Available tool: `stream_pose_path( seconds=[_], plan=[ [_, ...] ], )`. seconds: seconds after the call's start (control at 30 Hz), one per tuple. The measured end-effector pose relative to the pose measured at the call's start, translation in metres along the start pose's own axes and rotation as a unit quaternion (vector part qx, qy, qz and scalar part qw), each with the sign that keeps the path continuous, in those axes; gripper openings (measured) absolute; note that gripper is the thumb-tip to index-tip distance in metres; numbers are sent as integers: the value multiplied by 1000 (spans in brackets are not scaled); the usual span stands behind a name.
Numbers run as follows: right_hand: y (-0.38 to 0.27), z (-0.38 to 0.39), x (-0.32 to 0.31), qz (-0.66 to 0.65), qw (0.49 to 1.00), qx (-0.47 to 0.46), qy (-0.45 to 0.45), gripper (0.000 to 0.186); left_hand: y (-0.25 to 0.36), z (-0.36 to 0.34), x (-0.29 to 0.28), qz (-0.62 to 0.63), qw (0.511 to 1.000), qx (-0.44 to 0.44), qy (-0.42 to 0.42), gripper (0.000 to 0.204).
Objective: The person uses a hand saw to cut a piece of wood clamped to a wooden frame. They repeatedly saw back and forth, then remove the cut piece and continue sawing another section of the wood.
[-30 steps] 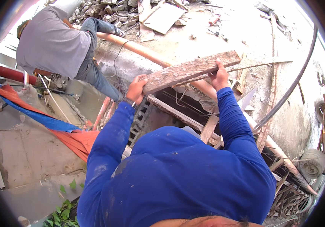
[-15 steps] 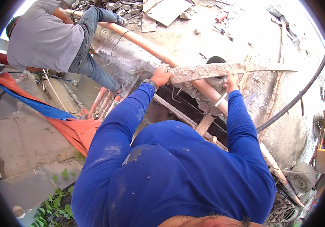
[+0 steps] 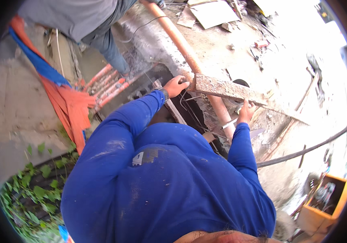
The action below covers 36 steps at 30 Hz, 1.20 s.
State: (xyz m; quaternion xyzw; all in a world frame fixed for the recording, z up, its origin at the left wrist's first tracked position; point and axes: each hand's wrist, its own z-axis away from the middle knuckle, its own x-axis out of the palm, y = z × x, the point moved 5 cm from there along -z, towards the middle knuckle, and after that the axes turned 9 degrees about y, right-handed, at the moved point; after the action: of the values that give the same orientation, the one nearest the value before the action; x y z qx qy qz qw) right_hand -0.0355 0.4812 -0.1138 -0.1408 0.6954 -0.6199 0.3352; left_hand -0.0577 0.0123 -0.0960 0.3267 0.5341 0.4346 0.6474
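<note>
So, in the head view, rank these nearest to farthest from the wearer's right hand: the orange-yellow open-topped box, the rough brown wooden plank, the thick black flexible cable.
1. Wooden plank: touching the right hand, at its fingers.
2. Black cable: lower right of the hand.
3. Orange-yellow box: farther toward the lower-right rim.

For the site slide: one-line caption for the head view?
Right hand grips a rough wooden plank overlapping an orange pipe; left hand beside the plank's left end.

Only partly readable lettering [image 3: 138,159] stands on the blue shirt [image 3: 197,182].
</note>
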Motion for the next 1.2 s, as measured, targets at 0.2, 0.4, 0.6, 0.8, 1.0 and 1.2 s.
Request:
stream_pose_path(
  seconds=[0.2, 0.4, 0.6, 0.8, 1.0, 1.2],
  plan=[
    [-112, 44, -2, 315, 863, -345, -194, 79, -174, 95, -64, -33, 991, -94, 91, 60],
    [-157, 63, 64, 402, 688, -479, -367, 107, -296, 203, -113, -113, 941, -290, 130, 48],
    [-148, 50, 107, 469, 614, -480, -416, 108, -309, 221, -73, 0, 947, -291, 135, 40],
    [-142, 50, 100, 490, 631, -465, -383, 103, -276, 183, -47, 33, 967, -234, 94, 43],
    [-141, 50, 94, 479, 621, -469, -406, 101, -288, 178, -81, 31, 960, -250, 125, 43],
    [-144, 58, 92, 471, 617, -496, -389, 98, -308, 182, -98, 35, 950, -268, 154, 43]
  ],
)
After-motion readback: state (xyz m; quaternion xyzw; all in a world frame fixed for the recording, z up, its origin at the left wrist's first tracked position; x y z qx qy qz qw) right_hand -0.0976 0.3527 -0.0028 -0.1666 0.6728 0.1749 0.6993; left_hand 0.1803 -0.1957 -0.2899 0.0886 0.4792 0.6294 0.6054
